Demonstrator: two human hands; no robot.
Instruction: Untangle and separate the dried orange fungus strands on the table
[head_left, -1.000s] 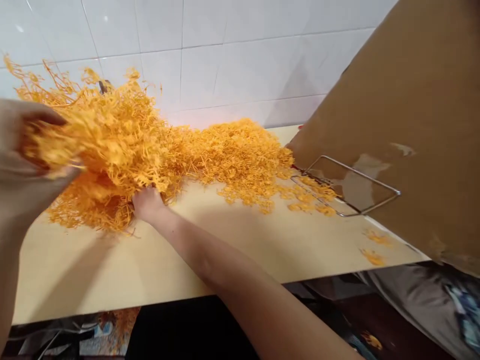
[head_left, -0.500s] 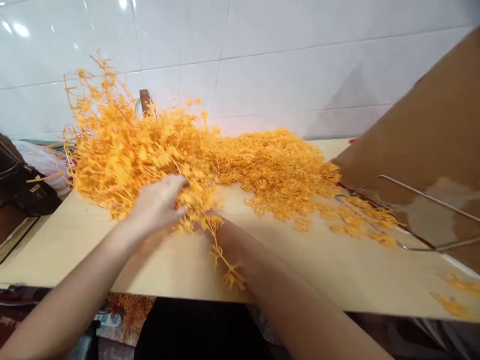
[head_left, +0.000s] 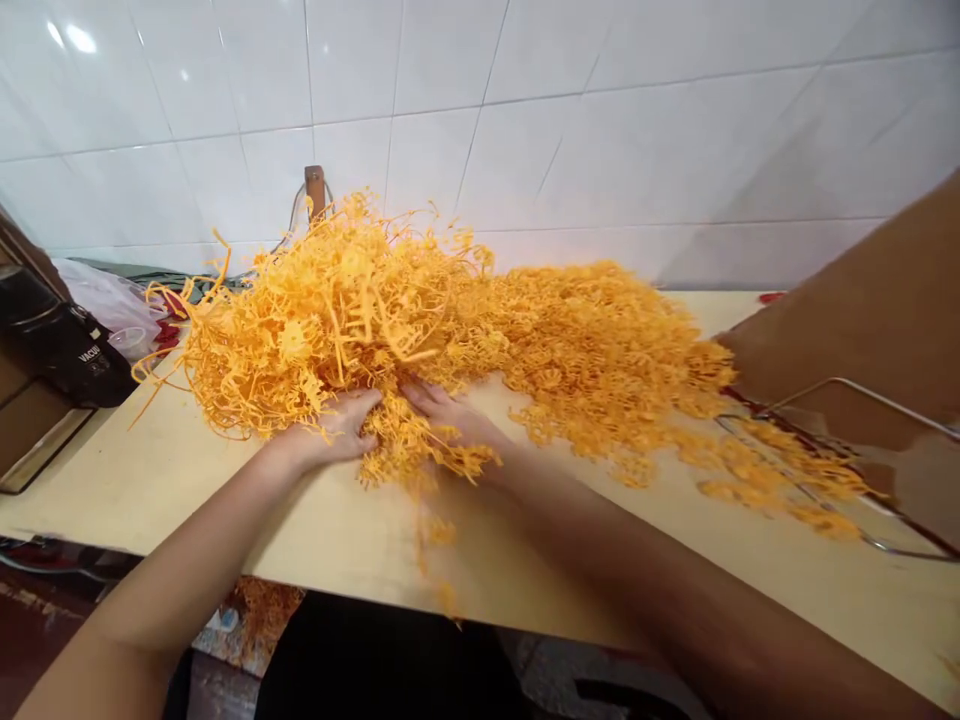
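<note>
A large tangled heap of thin orange artificial-looking flower sprigs [head_left: 322,300], with small flower heads on branching stems, lies on the pale table. At the heap's near edge my left hand [head_left: 346,425] is closed around a clump, thumb towards the right, its other fingertips buried. Opposite it, my right hand [head_left: 454,415] grips the same clump from the right, its fingers partly covered by sprigs. Some blurred pieces dangle or drop below the clump, in front of my right forearm. Behind and to the right spreads a flatter pile of similar orange pieces [head_left: 600,350].
A cardboard box [head_left: 862,300] stands at the right beside a bent metal wire frame [head_left: 885,395]. On the left are a black case [head_left: 75,350] and a clear plastic bag [head_left: 112,295]. Behind the pale table [head_left: 322,530] rises a white tiled wall [head_left: 600,140]. More orange bits lie below the table.
My left hand has moved right and down slightly. My right hand, hidden before, now shows beside the clump. The heap sits lower and more bunched, and the view has shifted left.
</note>
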